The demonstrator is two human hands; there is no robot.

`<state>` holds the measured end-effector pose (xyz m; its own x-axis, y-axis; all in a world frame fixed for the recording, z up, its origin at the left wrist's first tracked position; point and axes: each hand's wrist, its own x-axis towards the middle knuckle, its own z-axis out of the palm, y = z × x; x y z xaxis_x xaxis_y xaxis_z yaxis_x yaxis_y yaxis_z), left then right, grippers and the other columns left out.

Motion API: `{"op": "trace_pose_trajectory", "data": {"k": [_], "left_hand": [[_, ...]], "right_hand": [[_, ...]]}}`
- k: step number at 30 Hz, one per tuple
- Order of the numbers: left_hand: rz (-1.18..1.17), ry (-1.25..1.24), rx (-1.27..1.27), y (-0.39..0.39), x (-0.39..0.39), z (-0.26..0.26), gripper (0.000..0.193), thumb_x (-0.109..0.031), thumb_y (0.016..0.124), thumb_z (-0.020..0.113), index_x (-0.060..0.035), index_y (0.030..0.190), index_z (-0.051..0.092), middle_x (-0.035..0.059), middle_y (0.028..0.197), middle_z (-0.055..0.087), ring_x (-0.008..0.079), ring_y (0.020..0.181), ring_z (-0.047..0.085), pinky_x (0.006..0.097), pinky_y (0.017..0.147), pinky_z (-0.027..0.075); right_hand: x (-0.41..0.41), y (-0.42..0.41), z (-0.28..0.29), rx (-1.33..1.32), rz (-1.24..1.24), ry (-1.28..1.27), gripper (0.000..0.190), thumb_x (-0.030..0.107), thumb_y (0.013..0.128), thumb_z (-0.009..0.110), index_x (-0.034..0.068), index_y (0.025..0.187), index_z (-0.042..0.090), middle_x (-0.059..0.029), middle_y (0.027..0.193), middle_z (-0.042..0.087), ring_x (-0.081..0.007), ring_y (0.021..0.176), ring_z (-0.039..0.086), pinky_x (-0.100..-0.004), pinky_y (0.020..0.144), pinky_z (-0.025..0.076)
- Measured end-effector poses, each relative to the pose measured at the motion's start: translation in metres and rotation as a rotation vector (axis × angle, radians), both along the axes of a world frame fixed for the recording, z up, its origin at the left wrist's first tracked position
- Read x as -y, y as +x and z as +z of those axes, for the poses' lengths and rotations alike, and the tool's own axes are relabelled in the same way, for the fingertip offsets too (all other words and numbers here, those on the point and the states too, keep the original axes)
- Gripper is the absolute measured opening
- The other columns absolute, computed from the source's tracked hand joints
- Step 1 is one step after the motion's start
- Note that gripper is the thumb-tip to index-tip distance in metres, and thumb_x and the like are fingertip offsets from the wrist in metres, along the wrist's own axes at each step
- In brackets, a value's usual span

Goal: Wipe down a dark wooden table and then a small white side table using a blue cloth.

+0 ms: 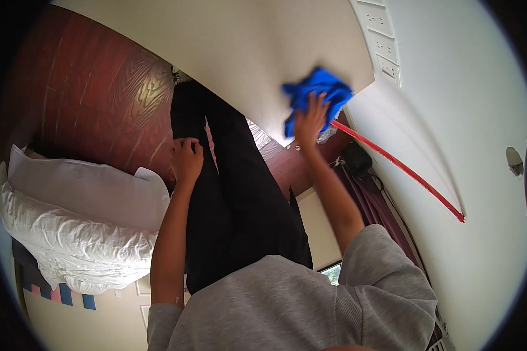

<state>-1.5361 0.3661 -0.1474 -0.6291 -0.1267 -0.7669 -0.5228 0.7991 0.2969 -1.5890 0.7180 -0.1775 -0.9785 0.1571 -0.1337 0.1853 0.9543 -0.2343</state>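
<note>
My right hand lies spread on a crumpled blue cloth, pressing it against the corner area of a pale, smooth tabletop. The cloth is slightly blurred and covers part of the surface near its edge. My left hand rests on the thigh of my black trousers, with bent fingers and no object visible in it. A long red strip runs from beside the cloth toward the lower right, in front of the white wall.
Power sockets line the wall beyond the tabletop. A bed with white bedding stands at left over a reddish wood-look floor. A black object, cables and a dark purple curtain are at right.
</note>
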Motion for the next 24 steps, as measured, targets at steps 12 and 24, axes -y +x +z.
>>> {"op": "trace_pose_trajectory", "data": {"k": [12, 24], "left_hand": [[-0.007, -0.023, 0.017, 0.009, -0.003, -0.001, 0.019, -0.029, 0.089, 0.056, -0.0184, 0.103, 0.064, 0.0064, 0.119, 0.053, 0.0352, 0.109, 0.054, 0.052, 0.088, 0.047], [0.075, 0.009, 0.004, 0.003, -0.01, -0.004, 0.019, -0.029, 0.09, 0.055, -0.0191, 0.102, 0.065, 0.0067, 0.12, 0.054, 0.0356, 0.11, 0.054, 0.0523, 0.09, 0.046]], "right_hand": [[0.065, -0.048, 0.016, 0.174, 0.37, 0.173, 0.065, 0.022, 0.077, 0.066, 0.031, 0.139, 0.05, -0.0103, 0.154, 0.034, -0.0484, 0.141, 0.027, -0.0595, 0.105, 0.032], [-0.104, -0.062, -0.008, -0.07, -0.163, -0.119, 0.052, 0.017, 0.099, 0.046, 0.007, 0.149, 0.036, -0.0278, 0.155, 0.025, -0.0471, 0.143, 0.022, -0.0509, 0.116, 0.023]]}}
